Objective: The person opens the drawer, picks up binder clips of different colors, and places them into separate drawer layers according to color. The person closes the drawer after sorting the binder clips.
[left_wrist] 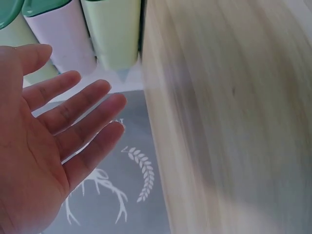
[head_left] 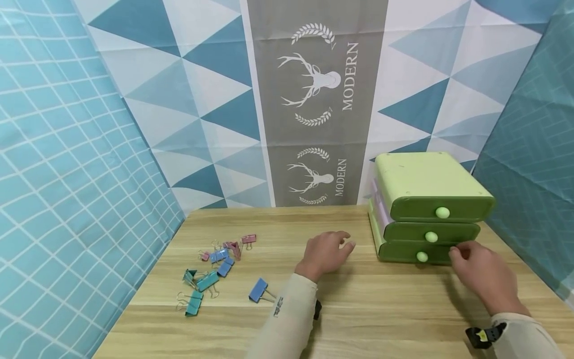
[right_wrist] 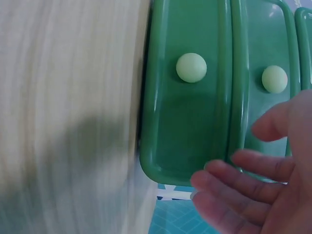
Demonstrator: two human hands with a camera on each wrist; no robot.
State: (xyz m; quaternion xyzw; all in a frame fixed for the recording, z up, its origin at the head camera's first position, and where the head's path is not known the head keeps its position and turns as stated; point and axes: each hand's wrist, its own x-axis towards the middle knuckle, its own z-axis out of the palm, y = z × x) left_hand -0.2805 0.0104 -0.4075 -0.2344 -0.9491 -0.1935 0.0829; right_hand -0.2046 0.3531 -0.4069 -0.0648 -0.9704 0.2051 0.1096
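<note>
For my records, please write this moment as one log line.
left hand: above table, empty | right hand: near closed drawers, empty | binder clips: on table

Upper lettering (head_left: 350, 76): "MODERN", sideways, on grey wall panel (head_left: 269, 134), beside white deer-head emblem (head_left: 324, 80)
Lower lettering (head_left: 341, 177): "MODERN" again, same panel, beside second deer-head emblem (head_left: 319, 178)
Left sleeve (head_left: 289, 324): small dark print (head_left: 278, 306), unreadable
Left wrist view: panel lettering mostly hidden
</note>
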